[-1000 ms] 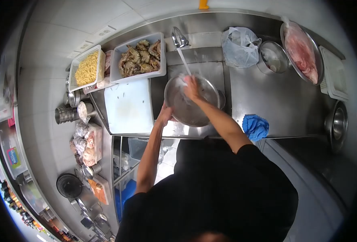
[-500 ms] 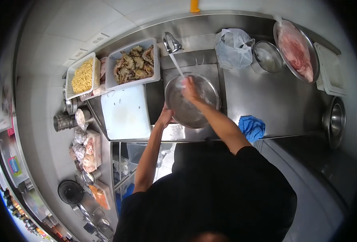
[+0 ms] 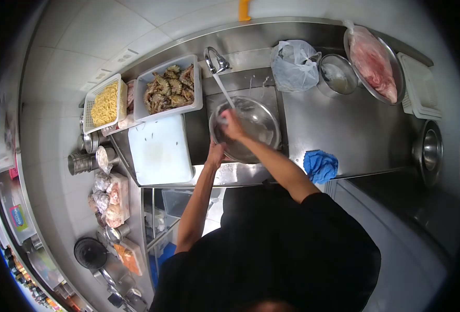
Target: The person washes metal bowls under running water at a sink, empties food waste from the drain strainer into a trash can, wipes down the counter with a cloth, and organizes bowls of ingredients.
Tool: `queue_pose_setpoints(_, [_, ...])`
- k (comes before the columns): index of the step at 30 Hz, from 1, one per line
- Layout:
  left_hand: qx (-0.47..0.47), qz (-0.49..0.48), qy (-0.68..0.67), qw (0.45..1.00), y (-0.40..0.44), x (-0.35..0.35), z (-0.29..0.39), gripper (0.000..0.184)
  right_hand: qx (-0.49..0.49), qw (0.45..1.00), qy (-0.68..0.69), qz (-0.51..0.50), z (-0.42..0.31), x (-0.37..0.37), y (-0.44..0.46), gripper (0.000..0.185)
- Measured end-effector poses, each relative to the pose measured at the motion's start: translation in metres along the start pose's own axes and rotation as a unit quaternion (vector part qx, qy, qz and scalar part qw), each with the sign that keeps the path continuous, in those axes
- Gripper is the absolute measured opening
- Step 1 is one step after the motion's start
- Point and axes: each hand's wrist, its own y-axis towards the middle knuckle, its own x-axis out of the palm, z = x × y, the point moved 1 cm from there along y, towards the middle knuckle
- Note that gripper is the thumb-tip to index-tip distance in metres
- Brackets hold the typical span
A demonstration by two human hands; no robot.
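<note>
A round steel bowl [image 3: 263,130] sits tilted in the sink [image 3: 240,83], under a stream of water from the curved tap [image 3: 216,60]. My left hand [image 3: 217,154] grips the bowl's near-left rim. Inside the bowl, my right hand [image 3: 233,126] is against the left part of the wall, its fingers bent and smeared by motion. Something pale shows at those fingertips, too blurred to name. Left of the sink lies a white cutting board [image 3: 160,151] with a few dark bits on it.
Behind the board stand a tub of prawns [image 3: 170,91] and a basket of yellow noodles [image 3: 106,104]. Right of the sink are a blue cloth [image 3: 320,166], a tied plastic bag [image 3: 295,67], a steel pot [image 3: 338,77] and bagged meat [image 3: 373,60] on a tray.
My right hand has moved left and slightly toward me inside the bowl. My left hand keeps its hold on the rim. Water still runs; the whole view has shifted slightly.
</note>
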Motion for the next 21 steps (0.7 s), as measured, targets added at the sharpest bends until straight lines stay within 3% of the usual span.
queue_pose_setpoints(1, [0.019, 0.005, -0.037, 0.999, 0.019, -0.006, -0.004, 0.062, 0.018, 0.992, 0.111, -0.064, -0.011, 0.007, -0.009, 0.044])
queue_pose_setpoints(3, [0.053, 0.017, -0.106, 0.993, 0.059, -0.039, -0.02, 0.059, -0.007, 0.982, 0.029, -0.184, -0.029, -0.023, -0.021, 0.047])
queue_pose_setpoints(4, [0.011, 0.01, -0.109, 0.994, 0.038, -0.033, 0.008, 0.056, -0.018, 0.969, -0.012, -0.245, -0.044, -0.051, -0.03, 0.049])
queue_pose_setpoints(7, [-0.122, -0.059, -0.135, 0.982, 0.07, -0.066, -0.005, 0.057, -0.043, 0.897, -0.129, -0.42, -0.085, -0.119, -0.058, 0.056])
queue_pose_setpoints(8, [-0.124, -0.077, -0.118, 0.982, 0.067, -0.065, -0.005, 0.056, -0.059, 0.895, -0.146, -0.417, -0.084, -0.128, -0.056, 0.054])
queue_pose_setpoints(10, [-0.071, 0.122, -0.005, 0.99, 0.058, -0.042, -0.004, 0.06, -0.096, 0.891, -0.184, -0.404, -0.073, -0.153, -0.015, 0.05])
queue_pose_setpoints(11, [0.082, 0.206, 0.192, 0.956, 0.057, -0.034, -0.007, 0.065, -0.089, 0.895, -0.159, -0.407, -0.084, -0.166, 0.007, 0.047])
queue_pose_setpoints(12, [0.183, 0.343, 0.397, 0.831, 0.055, -0.025, -0.012, 0.071, -0.081, 0.899, -0.131, -0.41, -0.099, -0.174, 0.026, 0.044])
queue_pose_setpoints(13, [0.264, 0.221, 0.405, 0.847, 0.04, -0.014, 0.005, 0.066, -0.091, 0.903, -0.128, -0.399, -0.102, -0.177, 0.037, 0.044])
queue_pose_setpoints(15, [0.411, -0.033, 0.395, 0.821, 0.004, 0.005, 0.054, 0.058, -0.116, 0.911, -0.123, -0.376, -0.111, -0.182, 0.058, 0.042])
queue_pose_setpoints(16, [0.254, -0.075, 0.441, 0.858, -0.01, 0.019, 0.071, 0.042, -0.094, 0.906, -0.127, -0.392, -0.12, -0.185, 0.067, 0.044])
queue_pose_setpoints(19, [0.231, -0.093, 0.341, 0.907, 0.024, 0.016, 0.063, 0.036, -0.163, 0.968, -0.157, -0.112, -0.127, -0.189, 0.066, 0.045])
queue_pose_setpoints(20, [0.288, -0.075, 0.239, 0.924, 0.021, 0.022, 0.064, 0.036, -0.131, 0.978, -0.161, -0.025, -0.123, -0.186, 0.064, 0.045])
queue_pose_setpoints(21, [0.265, -0.065, 0.189, 0.943, 0.024, 0.025, 0.066, 0.037, -0.139, 0.976, -0.166, 0.024, -0.121, -0.174, 0.052, 0.045])
